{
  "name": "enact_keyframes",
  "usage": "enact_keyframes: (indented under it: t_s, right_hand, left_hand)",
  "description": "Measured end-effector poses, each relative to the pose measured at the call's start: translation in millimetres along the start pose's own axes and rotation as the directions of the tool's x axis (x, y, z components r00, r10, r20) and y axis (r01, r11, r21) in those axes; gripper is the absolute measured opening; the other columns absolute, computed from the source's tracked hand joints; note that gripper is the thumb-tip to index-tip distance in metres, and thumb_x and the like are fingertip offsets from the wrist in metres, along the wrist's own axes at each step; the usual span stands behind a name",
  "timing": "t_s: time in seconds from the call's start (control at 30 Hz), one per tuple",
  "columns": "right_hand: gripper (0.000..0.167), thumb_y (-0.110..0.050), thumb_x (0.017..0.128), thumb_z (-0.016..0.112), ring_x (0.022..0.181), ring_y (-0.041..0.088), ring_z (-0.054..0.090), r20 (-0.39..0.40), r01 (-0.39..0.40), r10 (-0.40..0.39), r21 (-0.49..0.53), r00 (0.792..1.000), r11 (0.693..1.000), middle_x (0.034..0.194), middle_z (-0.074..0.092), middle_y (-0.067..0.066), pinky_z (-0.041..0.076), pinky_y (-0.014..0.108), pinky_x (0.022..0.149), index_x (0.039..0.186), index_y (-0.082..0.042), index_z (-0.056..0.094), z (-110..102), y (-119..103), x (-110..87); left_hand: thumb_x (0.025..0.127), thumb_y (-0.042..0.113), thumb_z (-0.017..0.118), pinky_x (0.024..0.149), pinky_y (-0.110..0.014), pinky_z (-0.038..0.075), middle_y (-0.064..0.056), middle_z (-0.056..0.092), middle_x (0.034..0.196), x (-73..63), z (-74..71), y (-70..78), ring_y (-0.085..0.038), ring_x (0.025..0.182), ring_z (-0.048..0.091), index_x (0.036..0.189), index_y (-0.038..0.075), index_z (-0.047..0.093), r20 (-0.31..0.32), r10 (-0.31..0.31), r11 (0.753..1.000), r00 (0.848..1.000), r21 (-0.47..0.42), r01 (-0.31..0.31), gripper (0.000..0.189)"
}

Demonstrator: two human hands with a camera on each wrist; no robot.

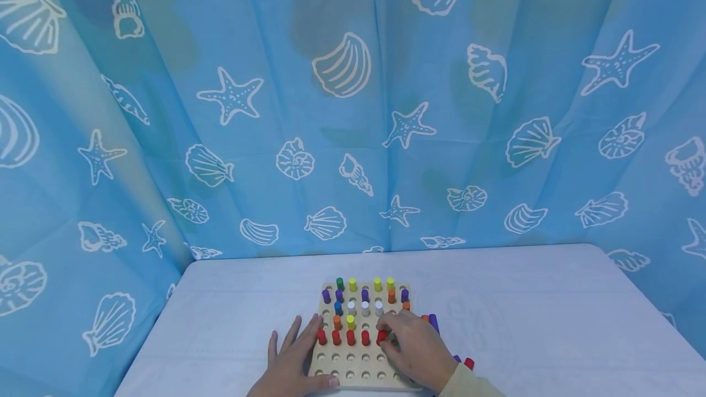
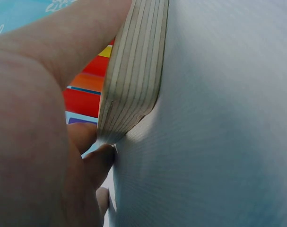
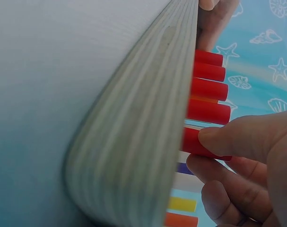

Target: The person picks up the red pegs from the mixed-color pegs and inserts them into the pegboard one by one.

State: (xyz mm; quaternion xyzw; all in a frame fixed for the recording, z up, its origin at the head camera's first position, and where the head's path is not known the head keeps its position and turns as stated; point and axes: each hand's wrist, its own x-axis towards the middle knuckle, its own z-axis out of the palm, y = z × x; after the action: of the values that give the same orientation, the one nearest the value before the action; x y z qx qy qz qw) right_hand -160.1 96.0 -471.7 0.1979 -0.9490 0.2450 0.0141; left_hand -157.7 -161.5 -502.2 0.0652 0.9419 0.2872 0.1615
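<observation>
A pale wooden pegboard (image 1: 343, 366) with rows of round holes lies on the table, with coloured pegs standing in its farther rows. My right hand (image 1: 418, 347) pinches a red peg (image 3: 193, 142) between thumb and fingers, at the right end of a row of red pegs (image 1: 350, 337). In the right wrist view that peg's lower end meets the board. My left hand (image 1: 289, 365) rests at the board's left edge, fingers spread and fairly straight, the thumb over the near left corner. White pegs (image 1: 365, 309) stand mid-board; a green peg (image 1: 339, 284) stands at the far edge.
Loose pegs lie right of the board: a purple peg (image 1: 433, 323) beside an orange one, and a red peg (image 1: 469, 363) near my right wrist. The white-covered table (image 1: 529, 311) extends to both sides. A blue shell-patterned curtain (image 1: 353, 139) hangs behind it.
</observation>
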Motion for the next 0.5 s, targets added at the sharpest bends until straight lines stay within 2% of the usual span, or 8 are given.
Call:
enact_keyframes:
  t_s: [0.5]
  right_hand:
    - [0.016, -0.024, 0.087, 0.079, 0.071, 0.003, 0.051, 0.017, -0.011, 0.011, -0.014, 1.0, 1.0, 0.082, 0.062, -0.011, 0.054, 0.026, 0.066, 0.099, -0.017, 0.071, 3.4, -0.5, 2.8]
  left_hand:
    - [0.068, 0.07, 0.079, 0.111, -0.075, -0.012, -0.015, 0.032, 0.162, -1.6, -1.5, 1.1, -0.047, 0.151, 0.007, 0.159, 0.012, 0.03, 0.003, 0.003, 1.0, 1.0, -0.005, -0.003, 0.119]
